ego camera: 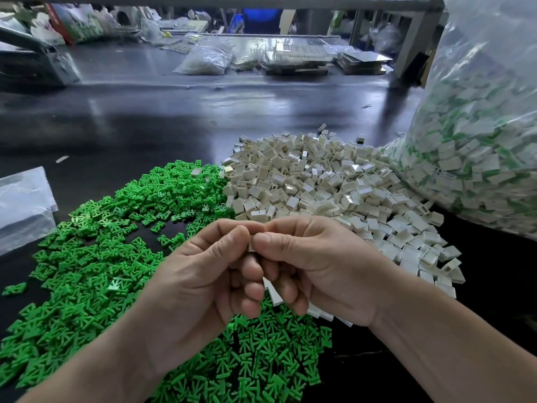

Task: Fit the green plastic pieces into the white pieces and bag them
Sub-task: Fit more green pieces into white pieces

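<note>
Left hand (203,274) and right hand (316,266) meet over the bench's (130,126) near edge, thumbs and forefingers pinching a mostly hidden pale piece (251,246). Green pile (96,257) lies near-left, white pile (319,181) mid-right, bag (479,141) at the right edge. Pieces look light, stiff and slick, best pinched on flat sides.

Bkgd: clear bag (205,61), tray stack (296,63)

Heaped loose at near left: small bright-green pronged plastic pieces (96,257), lying flat and jumbled. Touching that heap's far right edge: a mound of small white hollow rectangular plastic pieces (319,181). Against the mound's right side, a bulging clear plastic bag (479,141) of white-and-green pieces. One whitish piece (252,246), mostly hidden, pinched between left hand (203,280) and right hand (319,271).
</note>
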{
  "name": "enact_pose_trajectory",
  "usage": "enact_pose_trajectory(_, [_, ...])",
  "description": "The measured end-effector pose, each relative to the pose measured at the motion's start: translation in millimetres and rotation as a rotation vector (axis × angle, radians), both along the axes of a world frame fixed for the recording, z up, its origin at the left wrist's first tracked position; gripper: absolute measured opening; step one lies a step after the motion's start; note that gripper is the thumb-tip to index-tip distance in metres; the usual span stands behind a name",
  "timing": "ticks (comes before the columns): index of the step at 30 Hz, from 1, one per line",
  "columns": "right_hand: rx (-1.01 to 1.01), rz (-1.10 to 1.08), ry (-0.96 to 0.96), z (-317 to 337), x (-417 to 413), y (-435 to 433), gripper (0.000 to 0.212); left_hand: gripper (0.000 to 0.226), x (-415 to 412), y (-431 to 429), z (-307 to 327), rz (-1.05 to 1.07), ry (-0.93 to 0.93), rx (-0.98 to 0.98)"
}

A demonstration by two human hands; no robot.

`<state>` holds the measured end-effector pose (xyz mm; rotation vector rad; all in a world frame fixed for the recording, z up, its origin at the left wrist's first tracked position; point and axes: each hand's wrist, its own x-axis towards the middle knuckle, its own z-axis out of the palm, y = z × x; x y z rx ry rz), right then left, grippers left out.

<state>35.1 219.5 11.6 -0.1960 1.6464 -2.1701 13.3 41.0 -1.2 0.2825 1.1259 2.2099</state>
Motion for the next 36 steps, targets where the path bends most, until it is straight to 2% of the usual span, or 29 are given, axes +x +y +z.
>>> enact_pose_trajectory(5, [-0.065,0.017,0.015,1.5,1.9,-1.8,0.018,0.038,0.7,0.6,0.7,-0.008,0.056,0.028])
enact_pose_trajectory(20, [-0.065,0.003,-0.04,1.3,4.0,-5.9,0.013,0.03,0.6,0.0,-0.5,0.042,0.137,-0.006])
enact_pose_trajectory(27, [-0.111,-0.009,-0.016,0.5,1.4,-7.7,0.017,0.037,1.8,4.9,0.5,0.099,0.142,0.003])
enact_pose_trajectory(32, [-0.178,-0.002,-0.008,0.4,0.9,-5.9,0.021,0.027,-1.3,1.2,3.1,0.063,0.211,-0.024])
enact_pose_trajectory(34, [-0.166,0.002,-0.021,-1.9,0.4,-6.6,0.019,0.018,-2.5,-0.8,1.4,0.09,0.191,-0.054])
enact_pose_trajectory(36, [-0.175,-0.004,-0.037,-3.2,-0.9,-7.2,0.016,0.021,-4.7,-2.3,0.8,0.128,0.164,-0.076])
